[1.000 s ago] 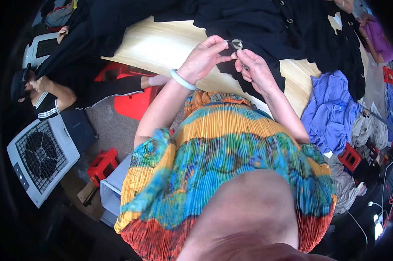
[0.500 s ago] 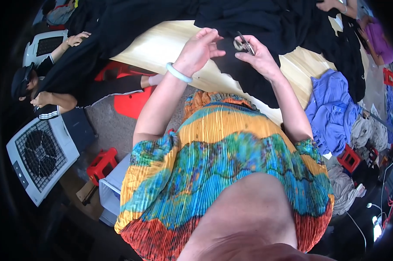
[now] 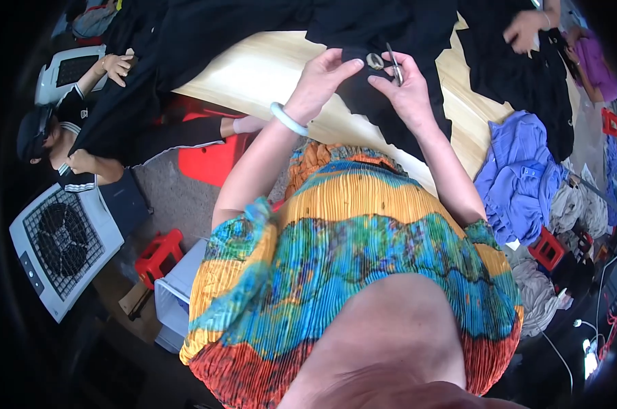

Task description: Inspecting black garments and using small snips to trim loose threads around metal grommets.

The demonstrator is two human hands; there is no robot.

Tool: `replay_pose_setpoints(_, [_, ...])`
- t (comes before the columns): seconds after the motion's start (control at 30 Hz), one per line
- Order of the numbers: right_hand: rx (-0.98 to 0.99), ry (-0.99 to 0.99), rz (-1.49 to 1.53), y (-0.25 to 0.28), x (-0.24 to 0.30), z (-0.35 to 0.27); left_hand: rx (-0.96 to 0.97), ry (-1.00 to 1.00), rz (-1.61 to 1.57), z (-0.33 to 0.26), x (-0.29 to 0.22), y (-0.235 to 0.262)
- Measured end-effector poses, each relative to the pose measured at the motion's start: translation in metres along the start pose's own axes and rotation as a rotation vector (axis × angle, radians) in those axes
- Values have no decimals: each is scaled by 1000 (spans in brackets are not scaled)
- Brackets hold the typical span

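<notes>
My left hand point(image 3: 320, 80), with a pale bracelet point(image 3: 288, 119) on its wrist, is closed in a pinch at the edge of black cloth point(image 3: 357, 80). The fingertips partly hide what lies between them. My right hand point(image 3: 409, 87) grips small metal snips point(image 3: 395, 66), their blades angled up and away. Beside the snips, between my two hands, shows a small pale ring-like piece point(image 3: 374, 61); whether it belongs to the snips I cannot tell. The black cloth spreads over the table in front of me.
Bare wood of the table point(image 3: 254, 71) shows at left. Blue-purple garments point(image 3: 520, 163) lie at its right edge. A co-worker point(image 3: 66, 140) at left handles black cloth; another person's hand point(image 3: 524, 32) is at far right. Red stools point(image 3: 159, 258) and a fan unit point(image 3: 66, 242) stand at left.
My left hand has moved slightly right, thumb and finger now pinched together. The snips have turned more upright in my right hand. The far-right person's hand has come down over the cloth.
</notes>
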State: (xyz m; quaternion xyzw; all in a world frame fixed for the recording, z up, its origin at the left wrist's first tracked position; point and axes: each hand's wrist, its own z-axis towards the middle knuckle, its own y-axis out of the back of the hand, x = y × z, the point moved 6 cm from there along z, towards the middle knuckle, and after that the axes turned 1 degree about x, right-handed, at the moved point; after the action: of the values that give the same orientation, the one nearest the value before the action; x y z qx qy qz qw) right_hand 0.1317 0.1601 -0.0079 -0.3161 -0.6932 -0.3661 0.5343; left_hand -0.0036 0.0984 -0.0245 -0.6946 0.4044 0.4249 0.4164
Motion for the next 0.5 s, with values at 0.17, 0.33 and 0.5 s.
replay_pose_setpoints(0.17, [152, 14, 25, -7, 18, -8, 169, 57, -442, 2, -1, 1])
replay_pose_setpoints(0.33, [404, 84, 175, -4, 39, 1, 319, 233, -669, -9, -4, -5])
replay_pose_setpoints(0.5, [429, 175, 114, -10, 37, 5, 255, 250, -679, -11, -6, -9])
